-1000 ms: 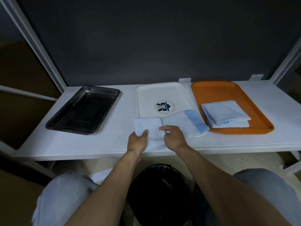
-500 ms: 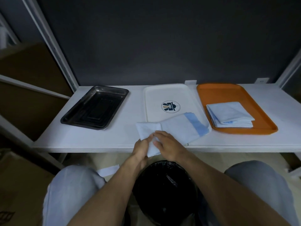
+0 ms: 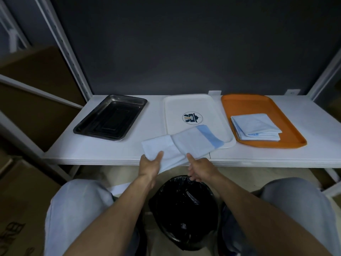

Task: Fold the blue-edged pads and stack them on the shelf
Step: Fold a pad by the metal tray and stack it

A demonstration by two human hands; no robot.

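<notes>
folded pads (image 3: pixel 255 126) stacked on orange tray (image 3: pixel 267 145); one pad (image 3: pixel 186 143) half-folded at shelf (image 3: pixel 110 150) edge, left hand (image 3: pixel 149 164) and right hand (image 3: pixel 200 169) pinching it; stacking pending.

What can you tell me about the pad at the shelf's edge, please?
The pad is a pale sheet with a blue band at its right end. Partly folded, it lies slanted, right end on the white tray, near edge overhanging the shelf. The left hand grips its left corner; the right hand touches its near edge by the thumb.
</notes>
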